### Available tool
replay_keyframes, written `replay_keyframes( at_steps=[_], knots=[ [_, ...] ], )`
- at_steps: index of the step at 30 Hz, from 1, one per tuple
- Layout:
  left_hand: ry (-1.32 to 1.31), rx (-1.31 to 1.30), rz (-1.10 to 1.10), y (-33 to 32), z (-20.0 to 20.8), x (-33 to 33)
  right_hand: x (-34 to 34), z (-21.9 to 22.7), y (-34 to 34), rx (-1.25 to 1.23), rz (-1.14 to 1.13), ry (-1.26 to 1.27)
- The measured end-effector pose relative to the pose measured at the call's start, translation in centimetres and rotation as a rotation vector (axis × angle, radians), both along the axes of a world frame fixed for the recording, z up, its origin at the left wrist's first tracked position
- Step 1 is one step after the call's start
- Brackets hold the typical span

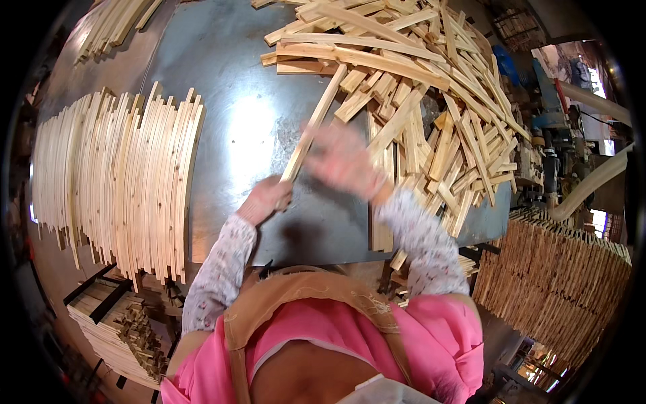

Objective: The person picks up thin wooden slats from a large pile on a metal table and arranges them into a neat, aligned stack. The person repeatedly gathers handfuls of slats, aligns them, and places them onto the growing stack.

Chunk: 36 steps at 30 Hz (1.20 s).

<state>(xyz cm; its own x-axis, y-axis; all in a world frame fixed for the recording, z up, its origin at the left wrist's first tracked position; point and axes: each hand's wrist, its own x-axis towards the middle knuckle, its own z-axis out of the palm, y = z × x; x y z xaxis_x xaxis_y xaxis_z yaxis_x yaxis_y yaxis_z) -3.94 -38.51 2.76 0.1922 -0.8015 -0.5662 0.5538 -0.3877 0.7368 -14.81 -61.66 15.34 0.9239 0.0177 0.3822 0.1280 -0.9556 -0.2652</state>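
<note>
A narrow wooden strip (324, 102) slants up and away from my left hand (266, 200), whose fingers are wrapped round its near end. Close to the strip's middle is my right hand (344, 161), smeared by motion; whether it touches the strip I cannot tell. Both hands are over the grey metal tabletop (219, 225). A large, jumbled pile of wooden strips (397, 64) covers the tabletop's far and right parts, and its left edge lies just beyond the held strip's far end.
Wooden strips laid side by side (128, 178) form a wide row on the left, with more strips (118, 27) at the far left. A tall stack of wood (552, 289) stands at the right. Below the row sits a bundled stack (111, 330). Machinery (548, 121) lines the right.
</note>
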Motion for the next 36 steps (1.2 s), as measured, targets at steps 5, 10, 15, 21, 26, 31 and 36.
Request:
replay_keyframes(
  at_steps=[5,10,15,21,26,31,36],
  knots=[
    [-0.422,0.313,0.069,10.3,8.7,-1.6,5.5,-2.6,-21.5,-0.364,-0.502,0.351],
    [-0.513,0.462,0.595,20.7,3.0,-6.4,10.3,-3.5,-23.8,-0.513,-0.507,0.576],
    [-1.187,0.874,0.599,21.9,-2.1,-7.3,14.0,-3.2,-10.3,0.008,-0.220,0.727],
    [-1.512,0.970,0.287,20.8,2.3,-3.6,18.1,-15.4,12.1,0.246,0.163,0.728],
    [-1.488,1.176,-0.021,22.5,-0.7,-1.9,24.8,-11.7,9.8,0.426,0.224,0.911],
    [-1.624,1.028,0.066,25.0,-4.1,-1.6,29.1,-7.5,-17.7,-0.347,-0.162,0.215],
    [-1.638,1.035,0.086,24.7,-3.6,-1.4,23.3,-6.5,-20.6,-0.363,-0.409,0.578]
  ],
)
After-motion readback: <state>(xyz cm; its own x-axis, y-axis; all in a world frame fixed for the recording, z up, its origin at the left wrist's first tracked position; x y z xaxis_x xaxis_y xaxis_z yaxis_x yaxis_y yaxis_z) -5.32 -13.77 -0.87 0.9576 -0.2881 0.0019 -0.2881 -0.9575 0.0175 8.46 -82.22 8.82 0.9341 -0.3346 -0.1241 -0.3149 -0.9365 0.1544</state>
